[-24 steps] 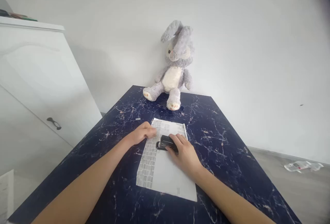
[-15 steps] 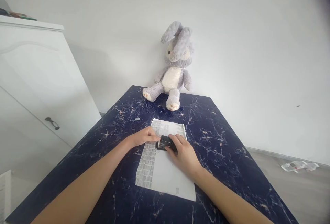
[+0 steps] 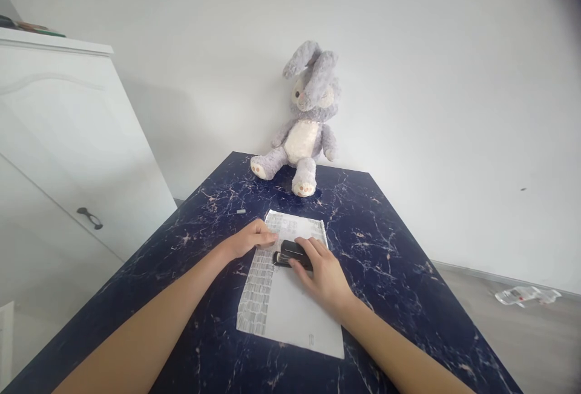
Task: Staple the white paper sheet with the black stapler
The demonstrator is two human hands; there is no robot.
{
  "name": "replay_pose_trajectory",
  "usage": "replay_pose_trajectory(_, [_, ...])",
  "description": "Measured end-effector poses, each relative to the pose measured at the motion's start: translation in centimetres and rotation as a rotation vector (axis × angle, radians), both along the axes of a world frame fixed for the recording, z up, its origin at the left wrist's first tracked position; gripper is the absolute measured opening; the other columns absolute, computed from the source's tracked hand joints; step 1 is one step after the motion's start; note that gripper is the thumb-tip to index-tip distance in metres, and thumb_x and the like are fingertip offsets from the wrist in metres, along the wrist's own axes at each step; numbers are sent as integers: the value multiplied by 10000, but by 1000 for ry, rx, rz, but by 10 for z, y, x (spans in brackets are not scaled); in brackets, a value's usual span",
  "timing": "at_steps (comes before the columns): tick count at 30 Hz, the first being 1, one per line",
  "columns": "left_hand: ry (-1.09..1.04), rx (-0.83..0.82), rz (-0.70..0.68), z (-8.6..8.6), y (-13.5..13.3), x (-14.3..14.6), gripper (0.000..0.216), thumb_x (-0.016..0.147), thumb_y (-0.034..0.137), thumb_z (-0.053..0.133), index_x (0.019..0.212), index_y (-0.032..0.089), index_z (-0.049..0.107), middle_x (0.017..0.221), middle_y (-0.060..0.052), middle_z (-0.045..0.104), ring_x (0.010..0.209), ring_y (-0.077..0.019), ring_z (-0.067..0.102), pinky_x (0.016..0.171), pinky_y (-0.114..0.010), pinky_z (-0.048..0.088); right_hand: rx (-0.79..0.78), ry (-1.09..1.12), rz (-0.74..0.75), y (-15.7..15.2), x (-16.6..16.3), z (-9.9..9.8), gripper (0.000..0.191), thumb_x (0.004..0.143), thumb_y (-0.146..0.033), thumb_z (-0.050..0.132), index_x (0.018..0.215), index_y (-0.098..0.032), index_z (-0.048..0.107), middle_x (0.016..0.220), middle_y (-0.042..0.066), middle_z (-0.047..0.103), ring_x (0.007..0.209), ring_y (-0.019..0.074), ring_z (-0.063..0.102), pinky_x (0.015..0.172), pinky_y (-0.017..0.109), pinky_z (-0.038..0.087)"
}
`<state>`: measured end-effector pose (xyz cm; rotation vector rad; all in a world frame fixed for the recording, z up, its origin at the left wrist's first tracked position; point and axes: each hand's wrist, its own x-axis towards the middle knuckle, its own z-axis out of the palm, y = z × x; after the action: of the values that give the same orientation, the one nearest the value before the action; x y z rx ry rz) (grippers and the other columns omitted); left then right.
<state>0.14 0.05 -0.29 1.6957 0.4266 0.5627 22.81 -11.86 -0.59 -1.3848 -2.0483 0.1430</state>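
Observation:
A black stapler (image 3: 295, 252) lies on a printed sheet of paper (image 3: 302, 303), its nose pointing left. My right hand (image 3: 322, 267) is wrapped round the stapler's rear, thumb along the near side and fingers over the top. Just left of the nose is my left hand (image 3: 254, 238), above the sheet's upper left edge. Its fingers are curled and the thumb and forefinger are pressed together; whatever they hold, if anything, is too small to make out. A small gap separates this hand from the stapler. Dark, brick-like print runs down the sheet's left side.
The sheet rests on a dark blue marbled table (image 3: 209, 315). A small grey block (image 3: 241, 211) lies beyond my left hand. Against the wall at the far end sits a plush rabbit (image 3: 302, 140). A white cabinet (image 3: 68, 128) stands left; clear plastic packaging (image 3: 526, 295) lies on the floor at right.
My left hand has drawn slightly left and up from the stapler's nose, which its fingertips were at before. The right hand keeps its hold, and the stapler has barely moved.

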Motion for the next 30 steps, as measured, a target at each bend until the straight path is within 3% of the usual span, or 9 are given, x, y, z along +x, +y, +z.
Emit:
replay_pose_trajectory(4, [-61, -48, 49, -2, 2, 0, 671, 917, 566, 578, 478, 194, 233, 504, 53, 189, 496, -77, 154, 532, -299, 152, 10, 280, -42, 3, 10, 0, 318, 992, -205, 361, 1224, -213, 578, 1058, 89, 659, 974, 233, 642, 842, 362, 538])
replay_pose_trajectory(10, [-7, -23, 29, -3, 2, 0, 653, 918, 532, 600, 472, 188, 268, 489, 50, 220, 493, -78, 164, 536, -300, 142, -135, 709, 55, 14, 25, -3, 396, 768, -127, 363, 1074, -195, 605, 1001, 82, 670, 931, 229, 634, 844, 385, 530])
replay_pose_trajectory(13, [-35, -12, 212, -7, 0, 10, 636, 946, 526, 556, 492, 190, 265, 498, 53, 212, 490, -80, 172, 528, -290, 168, -204, 816, 85, 18, 26, -2, 424, 681, -127, 369, 1028, -191, 604, 1002, 93, 668, 922, 231, 642, 833, 384, 541])
replay_pose_trajectory(15, [-76, 15, 415, -9, -2, 19, 584, 985, 523, 477, 529, 186, 336, 519, 43, 273, 504, -95, 251, 536, -279, 232, -226, 828, 88, 19, 27, -3, 428, 646, -130, 366, 996, -191, 606, 991, 92, 672, 927, 230, 649, 846, 384, 542])
replay_pose_trajectory(17, [-81, 86, 493, -10, -6, 27, 504, 1013, 494, 419, 629, 174, 480, 595, 18, 416, 582, -122, 387, 596, -276, 327, -238, 803, 91, 20, 27, -4, 431, 635, -133, 364, 983, -193, 610, 977, 88, 681, 936, 232, 657, 858, 385, 541])
replay_pose_trajectory(21, [-30, 209, 400, -6, -12, 32, 399, 1024, 468, 402, 857, 179, 620, 838, -32, 597, 815, -170, 548, 783, -298, 441, -258, 780, 106, 22, 30, -10, 453, 634, -139, 358, 994, -194, 626, 969, 78, 684, 933, 235, 660, 835, 374, 538])
replay_pose_trajectory(30, [-56, 120, 435, -14, -7, 30, 470, 1011, 529, 412, 957, 164, 703, 1040, -94, 697, 993, -227, 634, 922, -360, 504, -238, 678, 193, 15, 27, -3, 433, 669, -133, 403, 1020, -195, 650, 990, 65, 671, 973, 247, 611, 895, 375, 485])
